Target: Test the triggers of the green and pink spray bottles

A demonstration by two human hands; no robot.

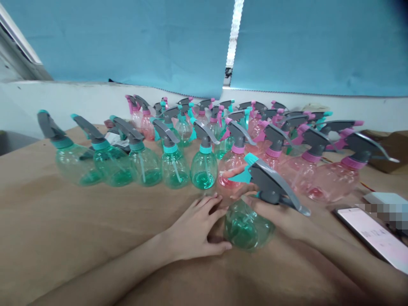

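Observation:
A green spray bottle (247,225) with a grey and turquoise trigger head leans slightly to the right near the table's front. My right hand (270,208) is wrapped around its neck, just under the trigger head, with the index finger reaching forward. My left hand (199,225) lies on the table to the bottle's left, fingers spread, the thumb close to its base; whether it touches the bottle I cannot tell. Directly beyond my hands stands a front row of bottles, among them a green spray bottle (204,170) and a pink spray bottle (232,163).
More pink and green spray bottles crowd behind the front row on the wooden table (79,229). To the right lie a phone (372,233) with a lit screen and a white box (387,199). A cardboard box (387,151) sits farther back. Blue sheeting (143,42) hangs behind.

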